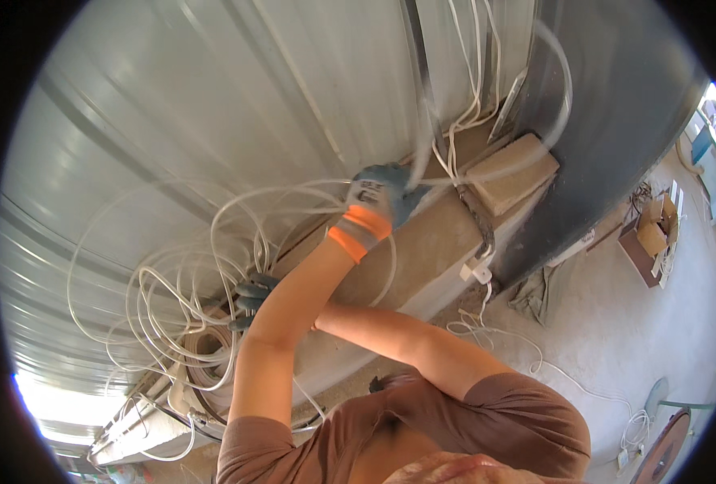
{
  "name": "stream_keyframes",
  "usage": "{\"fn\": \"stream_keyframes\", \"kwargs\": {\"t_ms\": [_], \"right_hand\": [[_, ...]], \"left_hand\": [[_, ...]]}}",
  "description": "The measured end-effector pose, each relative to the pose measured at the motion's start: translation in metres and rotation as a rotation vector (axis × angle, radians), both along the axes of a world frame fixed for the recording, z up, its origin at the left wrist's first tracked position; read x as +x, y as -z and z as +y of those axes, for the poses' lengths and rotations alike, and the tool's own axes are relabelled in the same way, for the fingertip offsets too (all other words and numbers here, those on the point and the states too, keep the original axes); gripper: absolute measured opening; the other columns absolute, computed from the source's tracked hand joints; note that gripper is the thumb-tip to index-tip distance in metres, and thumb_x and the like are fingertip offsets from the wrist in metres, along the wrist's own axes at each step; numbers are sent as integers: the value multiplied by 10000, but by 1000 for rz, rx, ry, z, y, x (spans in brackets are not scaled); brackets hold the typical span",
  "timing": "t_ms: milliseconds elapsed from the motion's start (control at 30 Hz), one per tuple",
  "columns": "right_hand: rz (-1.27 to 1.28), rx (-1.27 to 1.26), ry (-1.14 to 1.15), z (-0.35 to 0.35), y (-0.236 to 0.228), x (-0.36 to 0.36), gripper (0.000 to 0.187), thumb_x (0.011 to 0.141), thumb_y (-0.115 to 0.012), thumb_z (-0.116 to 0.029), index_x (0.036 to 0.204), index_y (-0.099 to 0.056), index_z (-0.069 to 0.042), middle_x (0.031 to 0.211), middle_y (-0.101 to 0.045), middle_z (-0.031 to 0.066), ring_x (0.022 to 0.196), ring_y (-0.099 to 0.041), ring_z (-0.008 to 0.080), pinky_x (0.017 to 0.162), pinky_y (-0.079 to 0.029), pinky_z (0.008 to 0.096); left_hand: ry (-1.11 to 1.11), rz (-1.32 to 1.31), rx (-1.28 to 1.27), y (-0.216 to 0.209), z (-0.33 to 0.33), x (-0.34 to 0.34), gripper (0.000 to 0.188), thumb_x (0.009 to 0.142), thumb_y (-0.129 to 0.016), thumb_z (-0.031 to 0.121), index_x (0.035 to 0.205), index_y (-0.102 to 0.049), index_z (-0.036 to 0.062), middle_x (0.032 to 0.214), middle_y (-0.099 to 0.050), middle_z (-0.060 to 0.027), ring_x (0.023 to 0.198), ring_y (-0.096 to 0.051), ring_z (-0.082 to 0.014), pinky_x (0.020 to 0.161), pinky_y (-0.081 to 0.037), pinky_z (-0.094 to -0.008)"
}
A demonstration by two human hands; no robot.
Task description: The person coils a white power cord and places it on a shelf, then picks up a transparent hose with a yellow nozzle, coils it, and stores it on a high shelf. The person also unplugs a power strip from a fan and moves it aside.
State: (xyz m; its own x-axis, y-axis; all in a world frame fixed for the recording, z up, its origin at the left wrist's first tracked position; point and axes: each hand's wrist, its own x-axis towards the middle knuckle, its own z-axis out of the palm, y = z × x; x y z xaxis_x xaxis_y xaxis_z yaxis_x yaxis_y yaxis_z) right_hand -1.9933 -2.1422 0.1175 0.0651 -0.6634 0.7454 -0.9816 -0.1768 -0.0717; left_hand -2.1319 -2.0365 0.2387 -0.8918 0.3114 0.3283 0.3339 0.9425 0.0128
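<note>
My arms are crossed, the left forearm passing over the right one. My left hand (pixel 386 194), in a grey-blue glove with an orange cuff, is closed on a length of white cable (pixel 285 189) above a concrete ledge (pixel 422 242). A blurred loop of the cable swings out to its right. Lower left, my right hand (pixel 253 297) in a dark glove has its fingers curled at the loose coils of white cable (pixel 152 298); my left forearm hides part of it. Those coils lean against the corrugated metal wall (pixel 237 89).
A brick-like block (pixel 513 173) lies on the ledge beside a dark column (pixel 608 121). White wires run down the wall to a white socket (pixel 477 270). On the floor are a cloth (pixel 533 294), an open cardboard box (pixel 655 230) and a trailing cord (pixel 568 385).
</note>
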Motion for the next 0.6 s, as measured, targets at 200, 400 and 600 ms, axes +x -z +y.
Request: {"fn": "stream_keyframes", "kwargs": {"t_ms": [200,400,600], "right_hand": [[-277,491,-3,17,-12,-7,588,941,-426,-486,1490,-415,-279,1448,-429,34,1417,-358,250,1160,-272,422],[-352,721,-7,28,-42,-3,612,980,-403,-532,1509,-406,-225,1580,-373,14,1457,-316,221,1185,-235,361],[-196,591,39,-4,0,0,343,932,-507,-385,1144,-695,-192,1249,-656,57,1178,-578,270,989,-441,412]], "left_hand": [[-214,168,643,-115,-21,-9,592,972,-527,544,708,-619,23,595,-517,-161,574,-437,-303,592,-428,-415],[-441,101,516,-152,-27,-26,664,953,-479,630,780,-692,26,723,-645,-171,707,-601,-364,743,-493,-430],[-460,-296,297,-142,-36,-66,695,945,-443,670,798,-700,42,823,-678,-155,793,-644,-362,802,-501,-436]]}}
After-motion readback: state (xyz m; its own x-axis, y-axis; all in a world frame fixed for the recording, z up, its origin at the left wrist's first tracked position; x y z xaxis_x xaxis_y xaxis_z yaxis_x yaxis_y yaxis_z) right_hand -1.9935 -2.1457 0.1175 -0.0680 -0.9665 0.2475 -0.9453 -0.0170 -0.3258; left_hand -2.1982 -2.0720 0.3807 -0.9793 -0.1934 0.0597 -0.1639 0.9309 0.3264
